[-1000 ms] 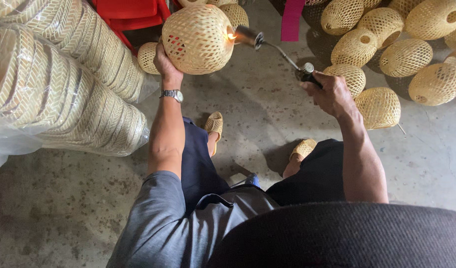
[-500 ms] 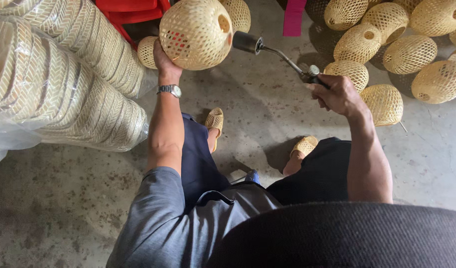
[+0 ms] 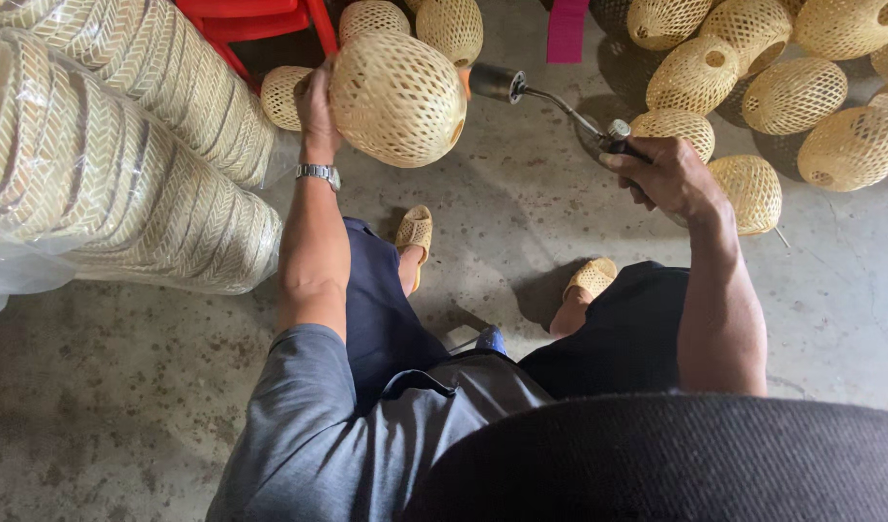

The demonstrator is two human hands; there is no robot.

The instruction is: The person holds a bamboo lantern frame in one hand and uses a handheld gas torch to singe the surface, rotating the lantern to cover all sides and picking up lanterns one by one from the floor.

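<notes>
My L hand [image 3: 315, 95] closed on woven ball [image 3: 397, 97], held up above floor [image 3: 521, 222], in front of red stool [image 3: 255, 24]. R hand [image 3: 668, 177] wrapped tight round torch [image 3: 550, 97] handle; nozzle just beside ball's R side, prob not touching. More balls [image 3: 753, 87] piled at R. Woven stacks [image 3: 125, 155] at L.

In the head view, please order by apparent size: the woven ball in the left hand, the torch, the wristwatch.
1. Woven ball, clearly largest.
2. Torch, long and thin.
3. Wristwatch, smallest.
</notes>
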